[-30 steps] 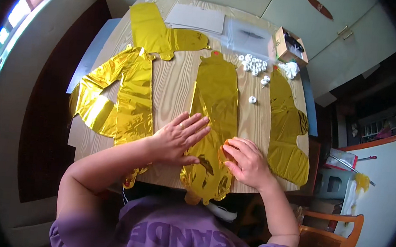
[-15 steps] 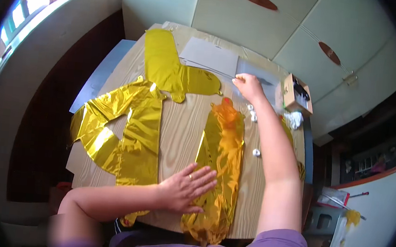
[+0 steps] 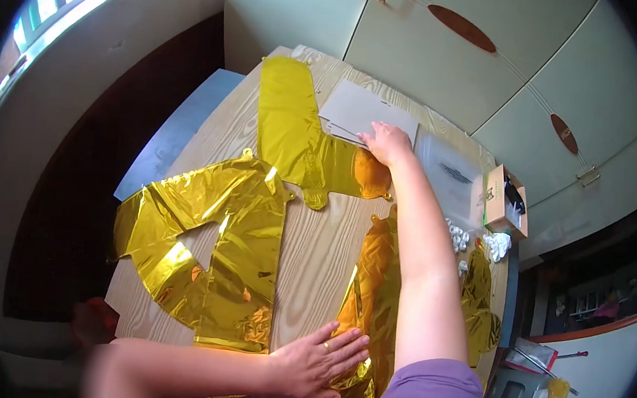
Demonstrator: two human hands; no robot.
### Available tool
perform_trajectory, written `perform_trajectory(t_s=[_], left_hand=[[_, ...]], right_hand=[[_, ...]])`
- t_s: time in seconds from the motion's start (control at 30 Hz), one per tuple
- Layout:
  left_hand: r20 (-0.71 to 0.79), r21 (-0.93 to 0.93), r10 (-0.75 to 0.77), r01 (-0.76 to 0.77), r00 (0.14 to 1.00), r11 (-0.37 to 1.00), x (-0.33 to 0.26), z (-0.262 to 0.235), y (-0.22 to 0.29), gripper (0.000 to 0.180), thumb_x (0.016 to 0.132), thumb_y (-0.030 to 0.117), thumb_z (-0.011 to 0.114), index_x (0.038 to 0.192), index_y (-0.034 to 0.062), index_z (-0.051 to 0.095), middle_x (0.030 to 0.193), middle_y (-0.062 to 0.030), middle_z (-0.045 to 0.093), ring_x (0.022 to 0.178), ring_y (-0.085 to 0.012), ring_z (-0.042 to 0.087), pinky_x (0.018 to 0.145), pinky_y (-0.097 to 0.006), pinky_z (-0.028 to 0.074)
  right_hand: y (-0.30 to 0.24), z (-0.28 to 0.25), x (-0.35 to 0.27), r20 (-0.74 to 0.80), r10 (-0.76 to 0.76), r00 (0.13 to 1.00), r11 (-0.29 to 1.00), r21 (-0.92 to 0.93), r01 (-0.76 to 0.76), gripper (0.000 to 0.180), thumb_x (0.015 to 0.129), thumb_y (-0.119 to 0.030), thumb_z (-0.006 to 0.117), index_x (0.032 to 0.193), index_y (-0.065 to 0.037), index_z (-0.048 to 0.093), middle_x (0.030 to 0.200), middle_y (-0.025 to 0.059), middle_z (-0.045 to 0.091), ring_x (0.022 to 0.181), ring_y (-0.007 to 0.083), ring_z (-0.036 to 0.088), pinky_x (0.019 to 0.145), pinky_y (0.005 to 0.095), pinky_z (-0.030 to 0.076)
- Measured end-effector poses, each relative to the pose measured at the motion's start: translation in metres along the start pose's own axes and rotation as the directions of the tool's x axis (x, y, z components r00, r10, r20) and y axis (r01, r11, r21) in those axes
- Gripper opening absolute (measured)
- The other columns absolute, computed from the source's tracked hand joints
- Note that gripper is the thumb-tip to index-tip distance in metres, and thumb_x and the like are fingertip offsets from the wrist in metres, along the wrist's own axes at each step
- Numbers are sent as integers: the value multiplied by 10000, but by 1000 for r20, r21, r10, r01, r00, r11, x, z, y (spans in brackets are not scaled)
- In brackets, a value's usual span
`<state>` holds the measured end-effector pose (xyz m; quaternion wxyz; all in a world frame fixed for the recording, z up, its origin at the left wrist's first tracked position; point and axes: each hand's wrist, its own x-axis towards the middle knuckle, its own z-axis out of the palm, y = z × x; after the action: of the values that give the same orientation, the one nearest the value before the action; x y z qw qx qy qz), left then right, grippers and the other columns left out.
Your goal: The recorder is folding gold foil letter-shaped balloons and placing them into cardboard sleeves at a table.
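Note:
My left hand [image 3: 321, 362] lies flat, fingers spread, on a long gold foil balloon [image 3: 373, 280], uninflated and partly covered by my right forearm. Farther off, my right hand [image 3: 388, 144] reaches over a stack of light grey sheets [image 3: 366, 106], its fingertips at the near edge and slightly apart; nothing shows in them. Just below that hand is one end of an L-shaped flat gold foil balloon [image 3: 287, 124]. A crinkled gold foil balloon with a triangular hole [image 3: 246, 249] lies at the left.
Right of my forearm lie another gold foil piece [image 3: 480, 296] and crumpled white bits [image 3: 496, 246]. A small cardboard box [image 3: 506, 202] holding dark items stands at the table's right edge, beside a clear plastic sheet [image 3: 446, 168]. Pale cabinets [image 3: 451, 66] rise behind the wooden table [image 3: 313, 259].
My right hand has moved from the right end of the grey sheets onto their near edge, its pinched fingers loosening. My left hand stays flat on the foil. The view has shifted.

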<state>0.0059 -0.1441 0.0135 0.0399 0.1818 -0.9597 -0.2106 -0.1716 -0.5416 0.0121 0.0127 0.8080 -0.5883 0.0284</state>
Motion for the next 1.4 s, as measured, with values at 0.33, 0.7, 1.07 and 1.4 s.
perform_trajectory(t_s=[0.33,0.7,1.07,1.4], left_hand=[[-19,14,3,-2,1000,1000,1,4,-1,853,1001,563,407,1582,-21,187,1659,-213,184,1545,-339,180,1234,-539,144],[-36,57,18,-16,999,998,0,6,1,880,992,596,415,1579,-23,199,1651,-209,215,1535,-332,217,1234,-533,145],[-333,-234,-119,40,935,971,-5,10,0,909,974,625,497,1584,14,214,1627,-224,245,1518,-341,232,1230,-521,180],[-101,-985,-598,3,795,170,-28,-74,33,369,960,247,726,1214,-14,668,1064,-35,718,943,-97,631,852,-287,525]], right_hand=[[-15,-4,7,-5,-294,956,928,-242,285,231,924,-96,469,957,-64,695,901,183,742,851,370,730,766,473,594],[-10,-28,-12,-645,-166,746,963,-269,-18,151,862,-146,540,887,-102,682,889,75,726,839,305,690,753,460,496],[-49,-152,-268,-557,355,751,464,802,376,87,1003,-97,568,1043,-21,578,846,69,669,596,153,638,532,251,500],[-88,-92,-470,163,492,855,-534,832,149,199,934,-119,618,1110,-31,648,965,71,725,822,150,702,729,306,580]])
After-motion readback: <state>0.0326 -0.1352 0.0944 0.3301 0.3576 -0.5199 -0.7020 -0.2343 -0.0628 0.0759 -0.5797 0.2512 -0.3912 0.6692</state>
